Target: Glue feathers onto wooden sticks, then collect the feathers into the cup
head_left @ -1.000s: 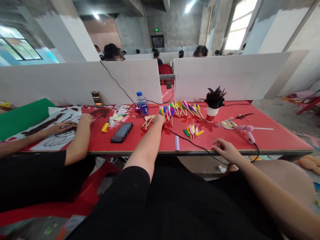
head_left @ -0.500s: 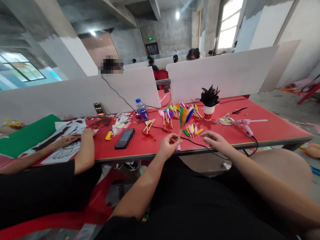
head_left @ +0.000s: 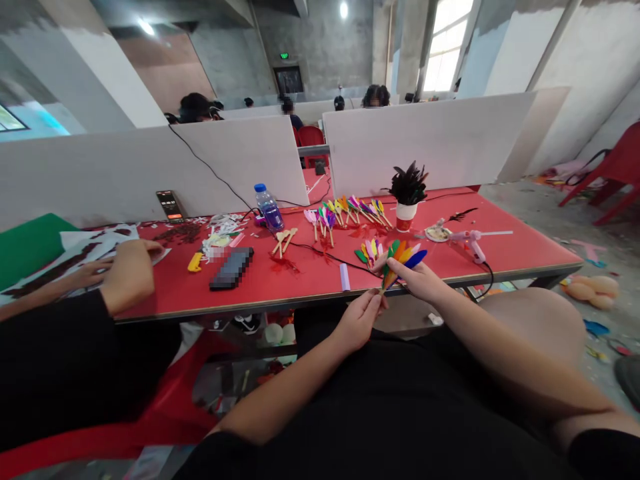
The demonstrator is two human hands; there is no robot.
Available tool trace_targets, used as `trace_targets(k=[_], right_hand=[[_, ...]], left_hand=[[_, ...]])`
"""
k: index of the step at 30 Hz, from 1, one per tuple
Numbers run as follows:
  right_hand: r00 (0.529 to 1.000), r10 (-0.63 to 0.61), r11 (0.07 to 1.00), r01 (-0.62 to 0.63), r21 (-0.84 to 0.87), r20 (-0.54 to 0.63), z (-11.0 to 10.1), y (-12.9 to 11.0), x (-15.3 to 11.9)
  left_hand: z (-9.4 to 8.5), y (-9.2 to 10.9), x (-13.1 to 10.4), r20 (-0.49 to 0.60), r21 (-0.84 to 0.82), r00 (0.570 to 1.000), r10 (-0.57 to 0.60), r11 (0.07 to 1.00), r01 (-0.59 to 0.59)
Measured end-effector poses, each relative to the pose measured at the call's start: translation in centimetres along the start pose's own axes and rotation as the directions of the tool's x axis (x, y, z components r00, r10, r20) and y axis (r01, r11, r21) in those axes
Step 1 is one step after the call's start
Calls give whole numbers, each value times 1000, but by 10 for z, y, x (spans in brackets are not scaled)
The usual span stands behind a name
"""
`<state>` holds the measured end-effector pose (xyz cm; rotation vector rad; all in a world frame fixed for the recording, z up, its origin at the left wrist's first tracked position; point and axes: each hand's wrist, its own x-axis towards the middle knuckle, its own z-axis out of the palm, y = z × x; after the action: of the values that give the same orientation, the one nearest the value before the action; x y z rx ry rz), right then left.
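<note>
In front of me, past the table's near edge, a fan of coloured feathers (head_left: 400, 259) in green, orange, white and blue rises from a thin stick. My left hand (head_left: 361, 320) is closed, pinching the stick at the bottom of the bunch. Around the feathers from the right, my right hand (head_left: 424, 281) grips them between thumb and fingers; some fingertips are hidden behind them. Just behind lie loose coloured feathers (head_left: 371, 252). Farther back on the table are several feathered wooden spoons (head_left: 327, 220). To their left, bare wooden spoons (head_left: 283, 241) lie together.
On the red table (head_left: 310, 283) stand a cup (head_left: 405, 217) of black feathers and a bottle (head_left: 270, 212). A glue gun (head_left: 470, 245) with its cord lies right, a phone (head_left: 232, 268) left. A co-worker's arms (head_left: 127, 273) are at far left. White partitions (head_left: 425, 143) stand behind.
My right hand has come in from the right and closed on the feathers. The bunch has tipped to the right and come lower. A purple strip on the table is now uncovered. My view has turned rightward.
</note>
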<state>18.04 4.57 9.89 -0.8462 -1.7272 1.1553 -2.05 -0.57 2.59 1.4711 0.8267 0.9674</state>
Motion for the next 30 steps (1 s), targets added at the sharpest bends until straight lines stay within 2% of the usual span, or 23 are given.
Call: trace_targets(k=[2,5,9,15,20,23,30], right_hand=[[1000,-13,997,11,-78,-26,-6,-4,-1],[999,-47,982,41,-185,-25,-14,-11,-2],[994,-92,949,104,-297,55,-22,-21,-2],[979,46,949,19,-314,199,-33,-31,-4],[994,42,890,9,-456,102,-33,-34,-7],[992,53,851,14,-524,113,-32,-36,-6],[965,-75,773,215,-597,251,-34,-40,-4]], left_hand=[[2,-3,-1,-22,22,1000,16,1000,-15],[2,-1,-4,18,84,999,33,996,-34],[-1,5,-7,28,155,998,57,986,-61],[-3,11,-11,72,247,995,73,965,-89],[-6,16,-14,52,332,994,101,936,-113],[-8,14,-14,50,348,993,109,930,-120],[-9,-1,-7,84,242,992,96,964,-114]])
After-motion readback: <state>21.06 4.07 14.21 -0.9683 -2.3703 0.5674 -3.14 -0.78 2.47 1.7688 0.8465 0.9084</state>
